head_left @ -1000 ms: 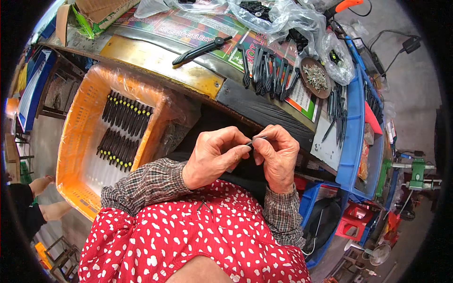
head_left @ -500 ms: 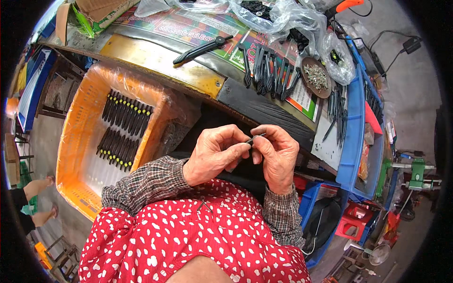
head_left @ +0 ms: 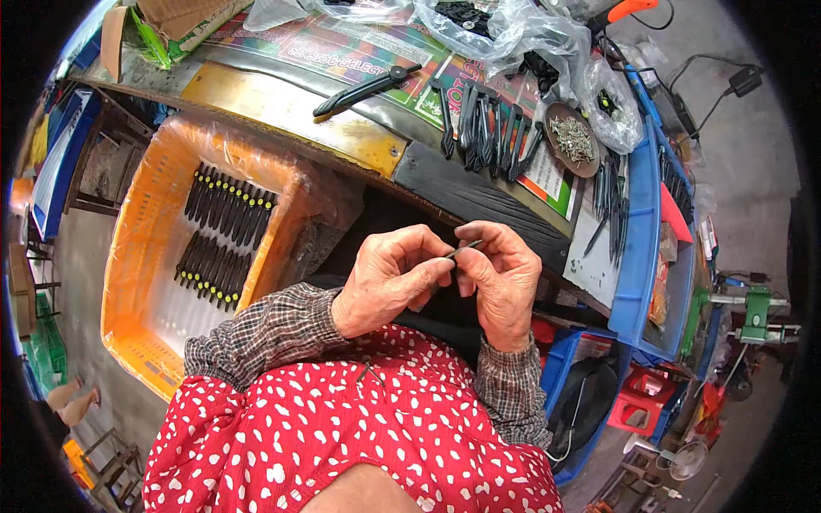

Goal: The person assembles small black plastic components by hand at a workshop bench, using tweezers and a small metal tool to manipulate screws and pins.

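Close together in front of my lap, my left hand (head_left: 395,275) and my right hand (head_left: 501,278) pinch a thin dark strip (head_left: 463,249) between thumbs and fingertips. The strip slants up to the right, and my fingers cover much of it, so its exact kind is unclear. Beyond the bench edge lies a black handle-like tool (head_left: 368,91), on its own. To its right, several slim black pieces (head_left: 483,128) lie side by side. A round brown dish (head_left: 558,111) beside them holds many small silvery screws or pins (head_left: 574,140).
Left of my arms stands an orange plastic-lined crate (head_left: 128,256) with two rows of black parts (head_left: 229,205) bearing yellow-green dots. Clear plastic bags (head_left: 513,38) and an open carton (head_left: 175,26) sit on the bench. Blue bins (head_left: 637,248) flank the right side.
My hands stay almost in place; the strip between them has turned slightly and shows more of its length. At the far left, another person's legs have shifted lower in the picture.
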Action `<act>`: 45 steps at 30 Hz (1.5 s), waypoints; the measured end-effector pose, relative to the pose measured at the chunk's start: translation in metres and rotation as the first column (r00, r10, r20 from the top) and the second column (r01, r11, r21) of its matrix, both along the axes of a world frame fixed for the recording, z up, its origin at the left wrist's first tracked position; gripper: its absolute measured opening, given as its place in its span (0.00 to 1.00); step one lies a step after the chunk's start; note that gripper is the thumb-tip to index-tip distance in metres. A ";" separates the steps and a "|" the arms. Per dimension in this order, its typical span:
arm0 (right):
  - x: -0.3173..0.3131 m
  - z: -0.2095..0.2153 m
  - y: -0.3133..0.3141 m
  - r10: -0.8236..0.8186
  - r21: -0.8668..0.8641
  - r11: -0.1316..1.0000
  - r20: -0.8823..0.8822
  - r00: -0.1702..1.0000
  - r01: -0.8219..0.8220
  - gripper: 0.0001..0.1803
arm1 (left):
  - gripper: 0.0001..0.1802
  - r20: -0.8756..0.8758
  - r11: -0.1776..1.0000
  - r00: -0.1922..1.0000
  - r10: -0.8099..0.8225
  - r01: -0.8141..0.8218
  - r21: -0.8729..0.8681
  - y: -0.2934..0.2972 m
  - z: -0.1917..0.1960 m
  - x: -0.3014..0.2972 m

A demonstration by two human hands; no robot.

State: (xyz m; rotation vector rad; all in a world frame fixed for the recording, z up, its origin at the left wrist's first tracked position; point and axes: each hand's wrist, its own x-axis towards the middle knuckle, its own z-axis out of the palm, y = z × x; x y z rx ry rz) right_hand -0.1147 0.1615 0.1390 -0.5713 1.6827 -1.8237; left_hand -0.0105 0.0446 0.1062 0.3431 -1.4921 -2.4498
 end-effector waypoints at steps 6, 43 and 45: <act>-0.004 -0.004 0.004 0.054 -0.023 0.998 -0.045 0.998 -0.055 0.04 | 0.05 -0.003 0.990 0.997 -0.082 0.082 0.116 0.000 0.000 0.001; 0.005 -0.006 -0.001 -0.009 -0.019 1.000 -0.058 0.998 0.008 0.06 | 0.04 0.002 0.949 0.994 0.110 -0.104 -0.299 0.002 0.003 0.004; 0.006 -0.004 -0.002 -0.015 -0.027 1.000 -0.058 0.998 0.013 0.06 | 0.04 -0.018 0.902 0.987 0.158 -0.151 -0.404 0.003 0.002 0.003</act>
